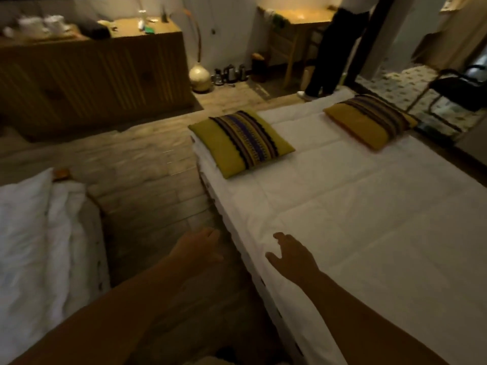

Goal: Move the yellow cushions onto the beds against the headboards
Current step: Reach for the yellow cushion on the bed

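At the far end of the right-hand bed (355, 206), two yellow cushions lie flat on the white cover: the nearer cushion (241, 146) at the left corner, the farther cushion (370, 119) at the right. The right hand (292, 255) hovers over the bed's near edge, fingers spread, holding nothing. The left hand (197, 248), blurred, seems open and empty above the wooden floor (147, 164).

Two striped yellow cushions (241, 144) (369, 119) flat on bed (355, 206)
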`<state>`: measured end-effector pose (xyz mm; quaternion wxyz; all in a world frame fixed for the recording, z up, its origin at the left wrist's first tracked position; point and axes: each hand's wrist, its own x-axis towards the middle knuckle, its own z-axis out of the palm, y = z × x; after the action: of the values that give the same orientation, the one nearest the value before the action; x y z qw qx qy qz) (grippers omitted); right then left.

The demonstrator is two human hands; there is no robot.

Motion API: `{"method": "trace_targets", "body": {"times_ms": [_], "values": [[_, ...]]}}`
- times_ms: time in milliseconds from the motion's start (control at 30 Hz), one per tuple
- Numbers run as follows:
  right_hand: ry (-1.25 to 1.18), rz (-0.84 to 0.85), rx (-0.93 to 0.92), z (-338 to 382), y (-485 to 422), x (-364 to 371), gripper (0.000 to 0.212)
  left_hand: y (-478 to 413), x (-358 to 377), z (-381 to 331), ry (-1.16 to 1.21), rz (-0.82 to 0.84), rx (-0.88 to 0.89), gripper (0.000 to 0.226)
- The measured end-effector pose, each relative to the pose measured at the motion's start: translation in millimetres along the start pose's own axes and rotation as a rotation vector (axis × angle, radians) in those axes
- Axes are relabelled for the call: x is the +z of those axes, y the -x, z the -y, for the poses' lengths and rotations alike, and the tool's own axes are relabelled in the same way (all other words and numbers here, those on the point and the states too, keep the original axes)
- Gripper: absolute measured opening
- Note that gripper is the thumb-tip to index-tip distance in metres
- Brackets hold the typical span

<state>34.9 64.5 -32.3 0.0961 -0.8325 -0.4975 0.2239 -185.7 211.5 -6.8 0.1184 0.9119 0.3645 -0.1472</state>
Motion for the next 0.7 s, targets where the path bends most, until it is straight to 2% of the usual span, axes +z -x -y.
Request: {"method": "trace_targets", "body": {"times_ms": [133, 400, 533, 700], "values": [[0.003, 0.056, -0.104, 51.5, -51.7, 3.8, 0.064, -3.3, -13.6, 55.8, 0.057, -0.021, -0.156, 0.068], [0.029, 0.112, -0.239, 118.8, -182.8, 4.5, 0.066, -50.5, -50.6, 141.5, 0.139, -0.080, -0.329, 0.068], [-0.030, 0.114, -0.273, 144.2, -254.8, -3.6, 0.062, -94.0, -71.3, 177.0, 0.182, -0.095, -0.401, 0.058], [-0.082, 0.163, -0.249, 160.0, -337.8, -16.8, 0.063, -161.1, -102.9, 207.9, 0.134, -0.028, -0.387, 0.060]]}}
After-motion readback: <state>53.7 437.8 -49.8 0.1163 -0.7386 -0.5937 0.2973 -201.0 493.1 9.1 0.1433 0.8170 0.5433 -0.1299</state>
